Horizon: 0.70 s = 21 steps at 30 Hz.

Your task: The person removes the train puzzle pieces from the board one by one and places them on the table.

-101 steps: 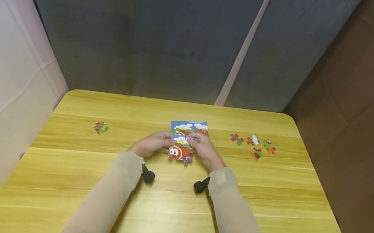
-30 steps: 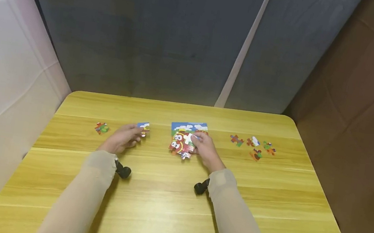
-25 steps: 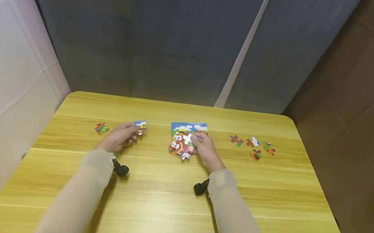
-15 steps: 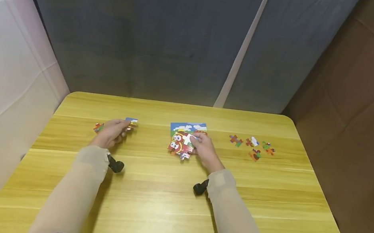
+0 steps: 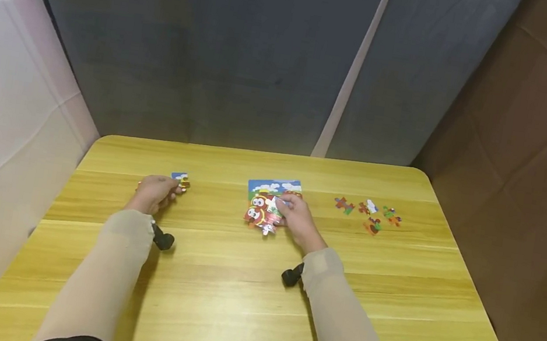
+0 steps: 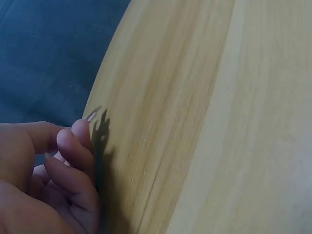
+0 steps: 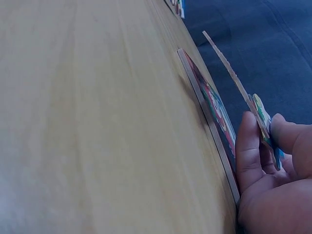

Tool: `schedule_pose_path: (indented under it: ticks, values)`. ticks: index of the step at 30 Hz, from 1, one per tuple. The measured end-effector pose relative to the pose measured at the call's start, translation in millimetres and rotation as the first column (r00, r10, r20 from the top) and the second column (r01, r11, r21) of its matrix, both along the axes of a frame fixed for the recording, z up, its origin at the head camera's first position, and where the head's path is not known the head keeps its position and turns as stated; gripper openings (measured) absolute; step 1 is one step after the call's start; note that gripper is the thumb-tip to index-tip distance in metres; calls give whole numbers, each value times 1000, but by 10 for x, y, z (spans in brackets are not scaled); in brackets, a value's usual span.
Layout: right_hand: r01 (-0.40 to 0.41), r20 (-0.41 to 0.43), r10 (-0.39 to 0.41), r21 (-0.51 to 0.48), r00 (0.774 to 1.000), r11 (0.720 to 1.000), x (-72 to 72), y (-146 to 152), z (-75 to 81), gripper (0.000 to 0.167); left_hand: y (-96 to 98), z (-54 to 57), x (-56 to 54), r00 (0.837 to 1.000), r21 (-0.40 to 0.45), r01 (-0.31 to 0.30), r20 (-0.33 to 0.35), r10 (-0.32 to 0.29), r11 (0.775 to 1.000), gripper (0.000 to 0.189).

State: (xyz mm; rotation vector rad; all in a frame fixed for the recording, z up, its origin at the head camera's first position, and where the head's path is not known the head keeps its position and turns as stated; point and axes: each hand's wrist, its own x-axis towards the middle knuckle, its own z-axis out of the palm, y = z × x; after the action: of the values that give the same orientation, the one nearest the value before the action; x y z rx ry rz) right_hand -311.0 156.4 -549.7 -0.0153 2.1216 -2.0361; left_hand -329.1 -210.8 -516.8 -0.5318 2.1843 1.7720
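My left hand [image 5: 152, 192] pinches a small blue and yellow jigsaw piece [image 5: 180, 181] between thumb and fingers. In the left wrist view only a thin edge of that piece [image 6: 91, 116] shows past the fingertips. My right hand [image 5: 300, 220] grips a joined clump of red jigsaw pieces [image 5: 257, 210] with cartoon eyes, its thumb on top. This clump is tilted above a picture board [image 5: 271, 185] with blue sky and clouds. The right wrist view shows a gap between the clump [image 7: 229, 68] and the board [image 7: 204, 97], which lies on the table.
Several loose jigsaw pieces [image 5: 373, 226] lie on the wooden table [image 5: 233, 300] to the right. Another loose piece on the left is almost wholly hidden behind the left hand. A dark cloth [image 5: 246, 72] hangs behind the table's far edge.
Both hands were together at the clump; the left has since moved left with the blue and yellow piece, covering the loose left piece. The right hand stays over the board, clump now tilted.
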Motion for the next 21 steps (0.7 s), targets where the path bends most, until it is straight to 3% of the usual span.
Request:
schedule_pose_path:
  ticks: [6, 9, 11, 13, 16, 21]
  values:
    - [-3, -1, 3, -10, 1000, 1000, 2, 3, -4, 28, -6, -14, -64, 998, -74, -6, -57, 2, 997, 40]
    - [-5, 2, 5, -8, 1000, 1000, 5, 4, -10, 26, -17, 9, -79, 999, -189, -8, -51, -2, 982, 29]
    - [-8, 2, 8, -8, 1000, 1000, 3, 7, -15, 26, -21, 28, -84, 999, -296, 0, -42, -13, 955, 25]
    - [-10, 0, 10, -5, 1000, 1000, 4, 11, -14, 27, -23, 48, -81, 999, -405, 18, -35, -35, 914, 27]
    - [-12, -2, 12, -9, 1000, 1000, -4, 17, -20, 28, -23, 74, -75, 998, -499, 41, -27, -63, 866, 33]
    - [-18, -1, 18, -20, 1000, 1000, -7, 16, -29, 28, -29, 103, -63, 996, -545, 80, 6, -92, 835, 37]
